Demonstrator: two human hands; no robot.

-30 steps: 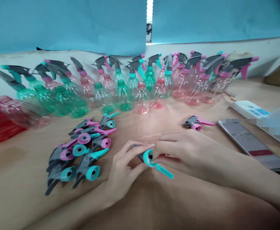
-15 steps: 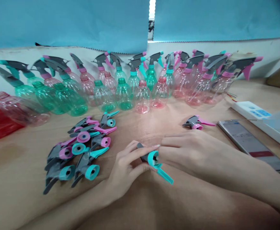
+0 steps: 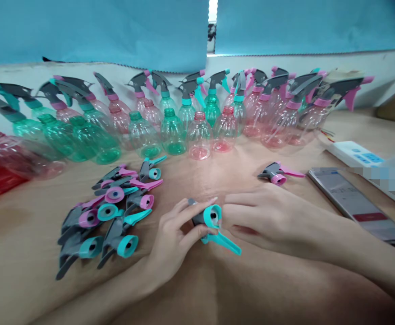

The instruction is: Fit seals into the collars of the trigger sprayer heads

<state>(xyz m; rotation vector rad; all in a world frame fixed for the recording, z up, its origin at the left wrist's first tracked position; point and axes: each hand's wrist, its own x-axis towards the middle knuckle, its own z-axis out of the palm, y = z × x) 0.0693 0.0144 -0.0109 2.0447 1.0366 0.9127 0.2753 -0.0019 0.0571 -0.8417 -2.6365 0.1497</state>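
My left hand (image 3: 177,234) grips a grey and turquoise trigger spray head (image 3: 213,216) near the front of the table. Its round collar faces up toward me, and its turquoise trigger (image 3: 227,243) points down to the right. Right beside the collar is my right hand (image 3: 265,216), its fingers curled in; whatever they hold, if anything, is hidden. To the left lies a pile of spray heads with turquoise collars (image 3: 127,246) and pink collars (image 3: 89,218). A single pink and grey spray head (image 3: 278,179) rests beyond my right hand.
Clear green bottles (image 3: 173,135) and pink bottles (image 3: 199,140) without heads stand in a row. Behind them are several bottles with spray heads (image 3: 214,99). A phone (image 3: 363,212) and a white power strip (image 3: 356,151) lie right; a red bag (image 3: 1,176) sits left.
The spray head in my left hand has turned so its collar shows more fully. My right fingers have drawn slightly back from the collar's opening. The view has shifted slightly.
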